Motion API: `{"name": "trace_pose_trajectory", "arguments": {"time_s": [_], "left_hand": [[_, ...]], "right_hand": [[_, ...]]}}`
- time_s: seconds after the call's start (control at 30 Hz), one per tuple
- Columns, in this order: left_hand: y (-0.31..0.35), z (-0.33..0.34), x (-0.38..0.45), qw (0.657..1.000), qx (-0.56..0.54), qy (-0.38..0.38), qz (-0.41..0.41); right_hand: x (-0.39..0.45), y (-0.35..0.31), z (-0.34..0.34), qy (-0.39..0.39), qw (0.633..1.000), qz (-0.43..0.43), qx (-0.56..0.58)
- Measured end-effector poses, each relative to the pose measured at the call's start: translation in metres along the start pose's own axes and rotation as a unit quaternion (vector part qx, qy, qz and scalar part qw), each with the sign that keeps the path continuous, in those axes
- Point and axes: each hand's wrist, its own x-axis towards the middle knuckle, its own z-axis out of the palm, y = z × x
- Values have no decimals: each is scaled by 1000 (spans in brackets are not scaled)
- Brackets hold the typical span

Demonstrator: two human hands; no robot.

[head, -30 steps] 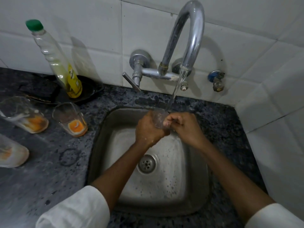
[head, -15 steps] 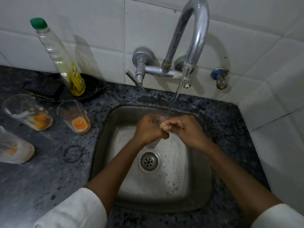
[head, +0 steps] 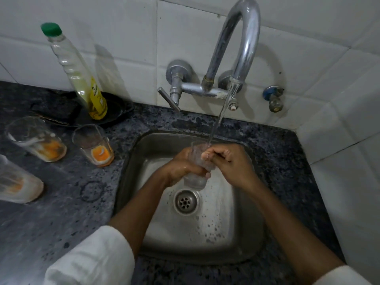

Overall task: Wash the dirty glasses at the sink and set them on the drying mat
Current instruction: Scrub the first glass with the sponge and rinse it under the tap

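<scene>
Over the steel sink [head: 244,249] I hold a clear glass [head: 196,178] upright under the running tap [head: 240,48]. My left hand [head: 181,168] wraps around its body. My right hand [head: 230,163] pinches the rim, with fingers reaching inside the glass. The water stream falls into its mouth. Three dirty glasses with orange residue stand on the counter at left: one nearest the sink [head: 93,145], one behind it [head: 35,138], and one cut off by the left edge [head: 16,184].
A dish soap bottle [head: 78,73] with a green cap leans against the tiled wall, standing in a black pan [head: 117,114]. The tap lever [head: 168,98] juts forward. A dark granite counter [head: 61,219] surrounds the sink; a tiled wall closes the right side.
Both hands have tilted the glass more upright and lowered it slightly, so its base now shows below my left hand. Water keeps running.
</scene>
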Motion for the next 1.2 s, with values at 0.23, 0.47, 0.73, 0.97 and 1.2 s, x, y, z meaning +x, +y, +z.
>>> {"name": "trace_pose_trajectory", "arguments": {"time_s": [0.23,0.47,0.73,0.97,1.2], "left_hand": [[-2,39,17,920,214,329,2],[1,-1,7,984,161,58,-51],[33,9,15,790,597,113,-78],[50,4,3,857,476,134,147],[38,-26,-33,890,294,309,160]], "right_hand": [[10,-7,1,45,993,37,-107],[-1,-8,0,21,992,15,-120],[17,16,55,176,913,346,124],[14,13,72,197,617,534,542],[24,-6,57,138,949,274,-72]]}}
